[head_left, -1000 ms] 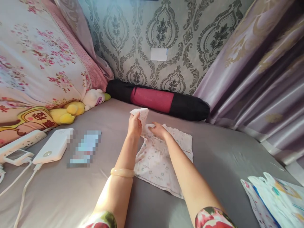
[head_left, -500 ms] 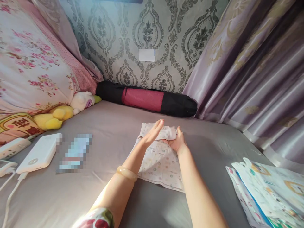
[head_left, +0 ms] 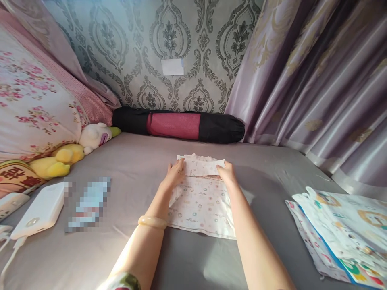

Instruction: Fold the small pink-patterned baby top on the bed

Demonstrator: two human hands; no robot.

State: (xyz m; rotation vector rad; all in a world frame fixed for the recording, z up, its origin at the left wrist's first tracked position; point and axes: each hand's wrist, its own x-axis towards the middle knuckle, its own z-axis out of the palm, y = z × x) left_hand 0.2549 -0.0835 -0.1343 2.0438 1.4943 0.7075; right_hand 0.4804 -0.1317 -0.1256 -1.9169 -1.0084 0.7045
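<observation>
A small white printed garment (head_left: 201,205), like baby clothing, lies spread on the grey bed sheet in front of me. A band of it is folded over near its far end, with a ruffled edge showing behind the band. My left hand (head_left: 175,171) grips the band's left end, its fingertips on the cloth. At the right end my right hand (head_left: 227,173) pinches the fabric, thumb on top and the other fingers mostly hidden beneath. The lower part of the garment rests flat between my forearms, slightly wrinkled at the sides.
Folded printed cloths (head_left: 341,237) are stacked at the right. On the left are a white power bank (head_left: 40,211) with a cable, a blurred-out flat object (head_left: 89,203) and plush toys (head_left: 57,161). A black and red long bag (head_left: 178,125) lies along the wall.
My left hand, earlier held flat with straight fingers over the garment, has moved left and closed on the band's end. The band now stretches straighter between both hands. The view has shifted slightly right.
</observation>
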